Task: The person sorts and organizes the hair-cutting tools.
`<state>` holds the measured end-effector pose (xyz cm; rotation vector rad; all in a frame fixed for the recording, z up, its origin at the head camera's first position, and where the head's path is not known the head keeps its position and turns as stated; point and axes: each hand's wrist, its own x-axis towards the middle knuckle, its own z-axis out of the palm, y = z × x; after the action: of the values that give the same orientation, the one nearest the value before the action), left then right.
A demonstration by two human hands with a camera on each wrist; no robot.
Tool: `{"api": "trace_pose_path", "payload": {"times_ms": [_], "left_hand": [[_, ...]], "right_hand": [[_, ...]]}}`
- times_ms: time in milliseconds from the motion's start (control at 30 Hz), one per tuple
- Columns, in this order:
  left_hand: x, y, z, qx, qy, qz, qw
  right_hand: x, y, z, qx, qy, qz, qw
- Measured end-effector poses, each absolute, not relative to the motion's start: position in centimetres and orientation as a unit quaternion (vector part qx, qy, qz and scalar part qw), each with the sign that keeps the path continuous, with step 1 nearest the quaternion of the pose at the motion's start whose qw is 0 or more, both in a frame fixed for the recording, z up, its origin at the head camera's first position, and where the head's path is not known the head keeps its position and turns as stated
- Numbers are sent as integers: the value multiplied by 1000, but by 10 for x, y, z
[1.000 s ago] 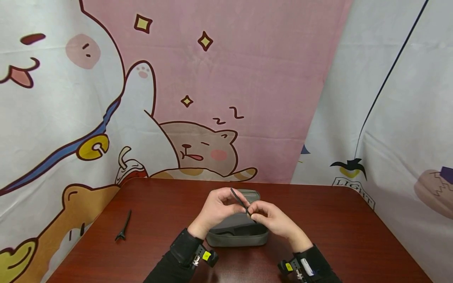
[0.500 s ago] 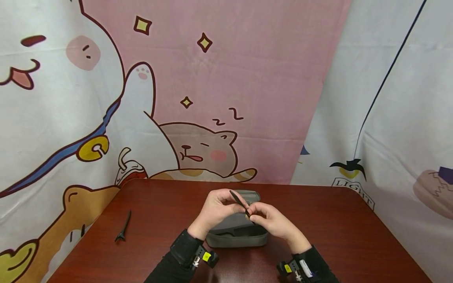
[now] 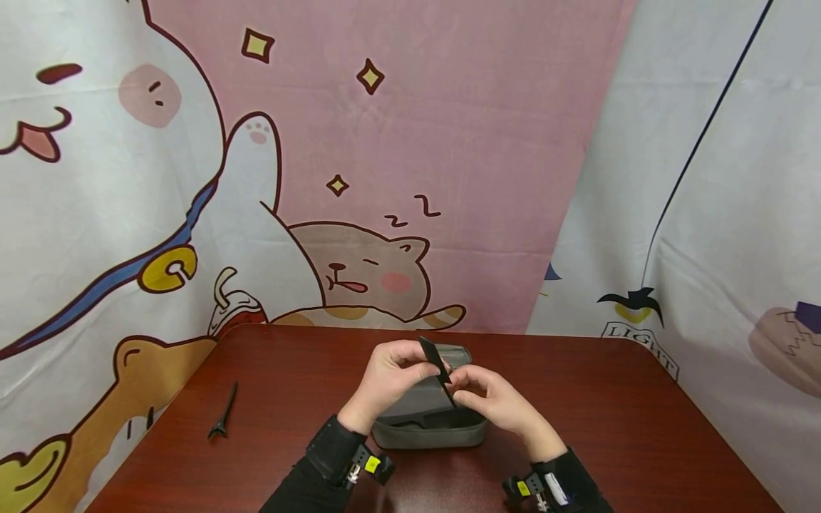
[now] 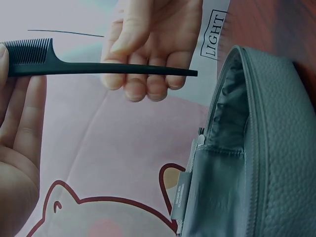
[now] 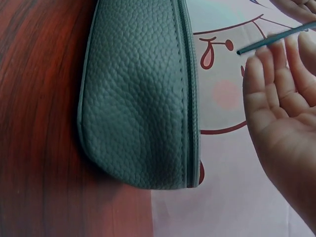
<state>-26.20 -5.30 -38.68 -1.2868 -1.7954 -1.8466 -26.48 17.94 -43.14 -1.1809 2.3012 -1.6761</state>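
Observation:
My left hand [image 3: 393,374] pinches a black rat-tail comb [image 4: 64,68] by its toothed end. The comb's thin tail slants down toward my right hand [image 3: 492,399]. In the left wrist view the tail crosses in front of the right fingers, and the right thumb stands apart from it. The right fingers are relaxed and slightly bent, with their tips right at the tail in the right wrist view. Below both hands, a grey-green zip case [image 3: 430,437] stands on the table with its lid up. Something dark lies in the case, partly hidden.
A black hair clip [image 3: 222,415] lies toward the left side of the brown table [image 3: 288,385]. A printed cloth [image 3: 487,178] hangs behind the table's back edge. Inside the case a small label [image 4: 180,197] sticks up by the zip.
The comb has turned in my left fingers, so its broad side now faces the head view. The right fingers have loosened around the tail. The case and clip have stayed put.

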Motion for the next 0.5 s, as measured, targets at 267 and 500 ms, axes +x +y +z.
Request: {"api": "trace_pose_path", "payload": {"times_ms": [267, 500], "left_hand": [[-265, -56, -386, -426, -634, -630, 141], [-264, -57, -387, -404, -659, -616, 152]], "right_hand": [[-265, 187, -433, -355, 776, -521, -3], [-263, 189, -435, -352, 796, -491, -30]]}}
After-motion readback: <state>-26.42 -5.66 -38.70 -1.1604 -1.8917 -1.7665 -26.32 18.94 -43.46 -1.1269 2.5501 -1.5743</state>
